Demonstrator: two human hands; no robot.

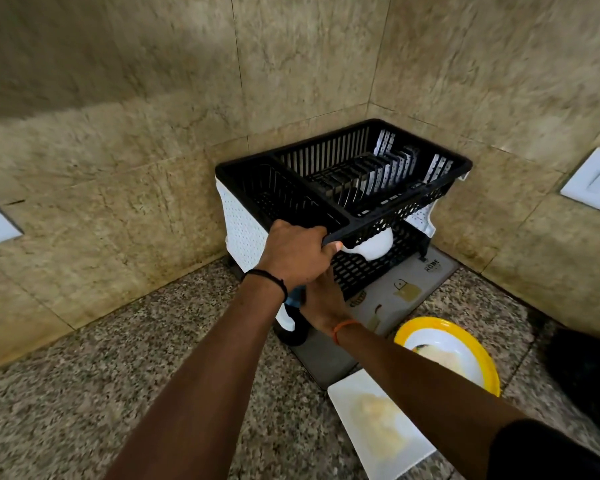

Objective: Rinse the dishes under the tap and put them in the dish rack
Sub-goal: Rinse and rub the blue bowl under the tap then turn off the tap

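Mid-frame: left hand (pixel 297 252) gripping dish rack (pixel 343 188) top rim, fingers curled over it. Right hand (pixel 323 299) beneath, fingers hidden, grip unclear. White bowl (pixel 374 245) on lower tier; yellow-rimmed plate (pixel 447 351) and white square plate (pixel 378 424) at lower right.

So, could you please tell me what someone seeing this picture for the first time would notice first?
The two-tier black plastic dish rack with white perforated sides in the tiled corner draws the eye, with the left hand gripping its upper front rim. A white bowl sits on the lower tier, while the right hand reaches in below the left one. Nearer, on the speckled granite counter, lie a yellow-rimmed round plate and a white rectangular plate, both soiled.
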